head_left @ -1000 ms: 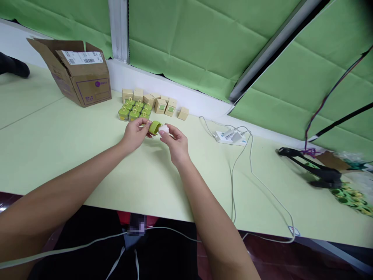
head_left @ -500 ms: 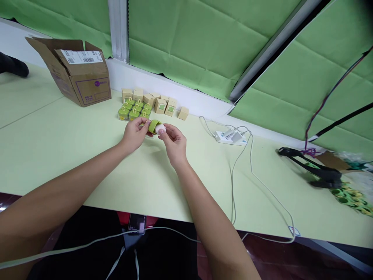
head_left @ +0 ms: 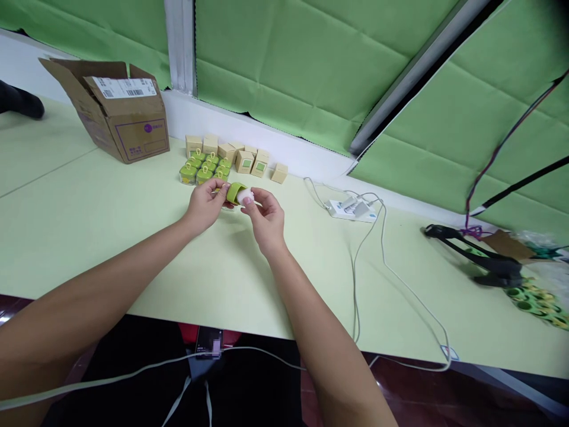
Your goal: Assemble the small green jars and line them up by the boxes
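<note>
My left hand (head_left: 205, 207) grips a green curved piece (head_left: 234, 193) between thumb and fingers, above the pale table (head_left: 213, 267). My right hand (head_left: 267, 220) pinches a small white piece (head_left: 244, 196) at the right end of the green one. The two pieces touch; how they join is too small to tell. Just behind my left hand several small clear containers with green lids (head_left: 204, 172) stand grouped together. Small beige boxes (head_left: 244, 161) stand in a row behind them, one (head_left: 280, 172) a little apart at the right.
An open cardboard box (head_left: 140, 133) stands at the back left. A white power strip (head_left: 352, 209) with cables lies to the right. Farther right are a black frame-like object (head_left: 493, 264) and green parts (head_left: 533, 302). A phone (head_left: 208, 342) lies below the table's front edge.
The white piece and my right fingertips have shifted very slightly at the green piece. My left hand looks unmoved.
</note>
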A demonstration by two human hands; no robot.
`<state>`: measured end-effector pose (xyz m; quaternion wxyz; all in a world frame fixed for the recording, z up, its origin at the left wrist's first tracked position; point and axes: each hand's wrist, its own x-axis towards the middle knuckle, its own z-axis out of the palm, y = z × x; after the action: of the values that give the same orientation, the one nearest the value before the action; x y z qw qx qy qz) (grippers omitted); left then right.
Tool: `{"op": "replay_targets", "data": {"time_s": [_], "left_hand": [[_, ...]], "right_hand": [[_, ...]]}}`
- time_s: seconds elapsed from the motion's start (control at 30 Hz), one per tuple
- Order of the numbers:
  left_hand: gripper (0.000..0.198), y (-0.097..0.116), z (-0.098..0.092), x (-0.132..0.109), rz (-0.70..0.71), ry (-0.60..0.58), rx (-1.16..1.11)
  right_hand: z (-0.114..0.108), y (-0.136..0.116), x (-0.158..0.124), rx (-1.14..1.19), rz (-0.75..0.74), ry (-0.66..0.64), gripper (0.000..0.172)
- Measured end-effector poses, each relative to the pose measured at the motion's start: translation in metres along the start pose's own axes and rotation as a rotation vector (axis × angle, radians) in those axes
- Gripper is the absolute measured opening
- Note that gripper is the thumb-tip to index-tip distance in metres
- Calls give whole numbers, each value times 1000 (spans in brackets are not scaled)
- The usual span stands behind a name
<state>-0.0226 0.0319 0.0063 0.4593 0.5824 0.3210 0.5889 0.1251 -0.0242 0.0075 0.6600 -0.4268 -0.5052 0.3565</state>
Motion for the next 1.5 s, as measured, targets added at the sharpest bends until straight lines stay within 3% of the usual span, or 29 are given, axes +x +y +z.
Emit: {"op": "replay_targets", "data": {"time_s": [0.33, 1.1, 1.5], "left_hand": [[41, 1, 0, 0, 16, -2, -16], [38, 2, 2, -5, 19, 20, -30], [37, 3, 6, -8, -24, 27, -44]], "right_hand": [[1, -5, -3, 19, -8, 2, 48], [2, 4, -5, -90, -58, 29, 53], [0, 2, -9, -191, -138, 0, 39]]}}
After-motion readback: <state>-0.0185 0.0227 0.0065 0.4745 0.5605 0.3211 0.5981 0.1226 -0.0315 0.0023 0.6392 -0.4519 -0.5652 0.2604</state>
